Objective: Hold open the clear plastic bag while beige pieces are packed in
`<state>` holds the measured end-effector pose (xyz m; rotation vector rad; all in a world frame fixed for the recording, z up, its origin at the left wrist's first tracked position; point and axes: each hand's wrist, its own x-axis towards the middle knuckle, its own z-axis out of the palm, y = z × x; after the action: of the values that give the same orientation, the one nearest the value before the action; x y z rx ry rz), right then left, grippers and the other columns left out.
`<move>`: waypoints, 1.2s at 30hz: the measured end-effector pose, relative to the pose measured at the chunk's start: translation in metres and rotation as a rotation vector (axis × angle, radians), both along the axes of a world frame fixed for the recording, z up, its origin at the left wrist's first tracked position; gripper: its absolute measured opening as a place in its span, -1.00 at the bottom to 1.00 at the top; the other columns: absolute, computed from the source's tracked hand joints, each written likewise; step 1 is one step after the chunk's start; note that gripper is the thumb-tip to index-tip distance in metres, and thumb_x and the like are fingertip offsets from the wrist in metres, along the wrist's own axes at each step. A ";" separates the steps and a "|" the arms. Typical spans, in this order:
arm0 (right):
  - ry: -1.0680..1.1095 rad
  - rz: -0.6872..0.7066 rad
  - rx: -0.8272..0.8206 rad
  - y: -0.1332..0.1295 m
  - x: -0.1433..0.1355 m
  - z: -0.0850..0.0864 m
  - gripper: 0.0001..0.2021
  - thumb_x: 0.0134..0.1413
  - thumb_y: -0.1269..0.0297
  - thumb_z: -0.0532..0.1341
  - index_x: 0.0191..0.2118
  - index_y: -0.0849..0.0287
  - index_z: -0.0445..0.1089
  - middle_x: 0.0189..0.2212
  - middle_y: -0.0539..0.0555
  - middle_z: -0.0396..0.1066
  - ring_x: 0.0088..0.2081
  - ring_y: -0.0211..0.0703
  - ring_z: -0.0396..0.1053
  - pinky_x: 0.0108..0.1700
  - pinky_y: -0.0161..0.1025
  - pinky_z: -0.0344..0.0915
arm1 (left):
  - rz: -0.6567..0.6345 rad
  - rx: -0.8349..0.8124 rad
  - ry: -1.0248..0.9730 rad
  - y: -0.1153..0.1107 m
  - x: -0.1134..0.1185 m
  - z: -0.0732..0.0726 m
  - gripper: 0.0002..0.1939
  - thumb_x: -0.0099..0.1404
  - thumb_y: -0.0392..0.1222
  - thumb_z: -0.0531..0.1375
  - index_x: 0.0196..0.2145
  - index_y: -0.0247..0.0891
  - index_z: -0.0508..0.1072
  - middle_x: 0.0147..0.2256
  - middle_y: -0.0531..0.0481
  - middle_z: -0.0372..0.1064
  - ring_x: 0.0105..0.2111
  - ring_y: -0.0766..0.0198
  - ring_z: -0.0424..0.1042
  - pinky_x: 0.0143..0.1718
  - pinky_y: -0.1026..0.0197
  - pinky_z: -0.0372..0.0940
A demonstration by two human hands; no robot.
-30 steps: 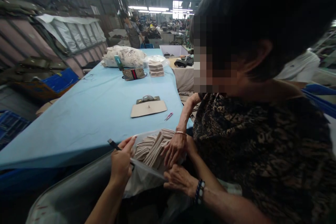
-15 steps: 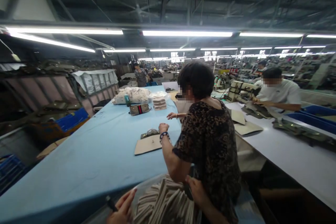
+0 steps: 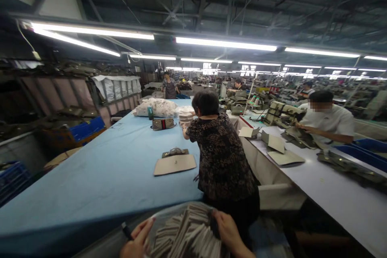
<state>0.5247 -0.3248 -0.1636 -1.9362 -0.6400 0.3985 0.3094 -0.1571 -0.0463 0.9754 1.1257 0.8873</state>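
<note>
While both hands sit at the very bottom edge of the head view, the left hand (image 3: pixel 137 242) and the right hand (image 3: pixel 229 236) cradle a clear plastic bag (image 3: pixel 165 217) packed with a loose bundle of beige flat pieces (image 3: pixel 189 236) standing on edge. The left grip is curled around the bag's left side, with a small dark object (image 3: pixel 126 230) sticking up beside its fingers; whether it is pinched there cannot be told. The right grip is wrapped over the bag's right side, its fingers pressed against the pieces. The bundle lies between the two hands, touching both, held below the near edge of the blue surface (image 3: pixel 99 177) and not resting on it. The pieces fan outward unevenly, so a slackened hold on either side would probably let some slide out of the open mouth and fall to the floor. A person in a dark patterned top (image 3: pixel 222 157) stands just ahead, leaning over the surface near a beige flap bag (image 3: pixel 174 164); a bump from that side could jostle the bundle. Farther back lie a small patterned purse (image 3: pixel 163 123) and another stack of pieces (image 3: pixel 185 116).
</note>
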 end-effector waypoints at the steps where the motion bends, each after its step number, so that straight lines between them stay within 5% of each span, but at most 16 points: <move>1: -0.001 0.008 -0.006 -0.001 0.000 0.005 -0.18 -0.02 -0.50 -0.18 -0.61 0.20 0.39 -0.58 0.15 0.44 -0.47 -0.04 0.37 -0.40 -0.20 0.23 | 0.007 -0.043 -0.021 -0.004 0.003 0.004 -0.71 -0.30 -0.17 0.42 -0.51 -0.24 0.55 -0.57 0.00 0.49 -0.57 0.18 0.44 -0.61 0.24 0.31; 9: 0.056 0.039 -0.092 -0.009 0.009 0.013 -0.35 0.18 -0.21 -0.10 -0.35 0.22 0.53 -0.38 0.15 0.54 -0.29 -0.05 0.45 -0.25 -0.26 0.30 | -0.022 -0.146 -0.174 -0.014 0.013 0.018 -0.59 -0.32 -0.19 0.47 -0.42 -0.32 0.53 -0.65 0.15 0.36 -0.72 0.52 0.16 -0.71 0.44 0.04; 16: 0.079 -0.004 -0.166 -0.019 0.010 0.015 -0.38 0.24 -0.15 -0.10 -0.23 0.25 0.54 -0.65 0.06 0.44 -0.57 -0.13 0.40 -0.51 -0.31 0.24 | -0.110 -0.153 -0.238 -0.026 0.014 0.042 -0.59 -0.26 -0.16 0.50 -0.42 -0.35 0.53 -0.77 0.30 0.05 -0.79 0.60 -0.08 -0.79 0.48 -0.16; 21: 0.084 0.039 -0.245 -0.023 0.013 0.017 -0.53 0.27 0.06 -0.03 -0.37 0.24 0.52 -0.80 -0.04 0.28 -0.76 -0.22 0.24 -0.61 -0.32 0.18 | -0.135 -0.154 -0.221 -0.030 0.019 0.055 -0.62 -0.23 -0.22 0.48 -0.39 -0.33 0.53 -0.72 0.23 0.21 -0.78 0.58 0.00 -0.79 0.47 -0.08; 24: -0.029 0.015 -0.235 -0.024 0.007 0.035 -0.72 0.19 0.23 0.10 -0.34 0.26 0.50 -0.59 0.09 0.45 -0.53 -0.13 0.44 -0.40 -0.25 0.35 | -0.139 -0.152 -0.212 -0.033 0.021 0.056 -0.65 -0.19 -0.22 0.47 -0.39 -0.32 0.54 -0.69 0.20 0.27 -0.78 0.58 0.02 -0.79 0.47 -0.09; 27: -0.207 -0.021 -0.141 -0.017 -0.012 0.068 -0.71 0.19 0.34 0.09 -0.03 0.27 0.43 -0.08 0.27 0.46 -0.01 -0.01 0.40 0.06 -0.08 0.29 | -0.133 -0.150 -0.210 -0.036 0.023 0.052 -0.64 -0.21 -0.20 0.47 -0.40 -0.33 0.53 -0.73 0.24 0.19 -0.79 0.59 0.00 -0.79 0.49 -0.11; 29: -0.298 0.092 -0.055 -0.005 -0.032 0.091 -0.74 0.23 0.33 0.08 -0.05 0.17 0.44 -0.02 0.17 0.44 0.06 -0.11 0.34 0.16 -0.15 0.22 | -0.132 -0.154 -0.209 -0.038 0.025 0.050 -0.61 -0.23 -0.20 0.48 -0.40 -0.34 0.52 -0.72 0.23 0.22 -0.78 0.58 0.05 -0.78 0.49 -0.07; 31: -0.453 0.462 0.019 0.010 -0.053 0.105 -0.73 0.29 0.33 0.04 -0.04 0.16 0.44 -0.05 0.12 0.47 0.00 -0.18 0.38 0.12 -0.22 0.27 | -0.133 -0.157 -0.206 -0.040 0.026 0.049 -0.60 -0.26 -0.22 0.48 -0.41 -0.34 0.51 -0.68 0.19 0.29 -0.76 0.56 0.13 -0.75 0.50 -0.01; 33: -0.612 0.717 -0.070 0.023 -0.070 0.108 -0.67 0.26 0.20 0.13 0.08 0.15 0.38 0.10 0.15 0.39 0.14 -0.06 0.30 0.21 -0.08 0.19 | -0.129 -0.153 -0.203 -0.040 0.026 0.050 -0.60 -0.27 -0.23 0.48 -0.42 -0.33 0.50 -0.67 0.19 0.30 -0.74 0.54 0.17 -0.74 0.49 0.03; 36: -0.697 0.818 -0.341 0.029 -0.083 0.098 -0.42 0.14 -0.06 0.21 0.14 0.27 0.33 0.14 0.30 0.34 0.25 0.17 0.15 0.31 0.16 -0.03 | -0.125 -0.141 -0.196 -0.035 0.022 0.054 -0.60 -0.28 -0.22 0.49 -0.43 -0.33 0.49 -0.73 0.27 0.17 -0.78 0.57 0.07 -0.77 0.48 -0.06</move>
<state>0.4416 -0.2957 -0.0656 -2.0498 -1.9472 0.3275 0.3310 -0.1924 0.0077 0.8152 0.9368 0.7737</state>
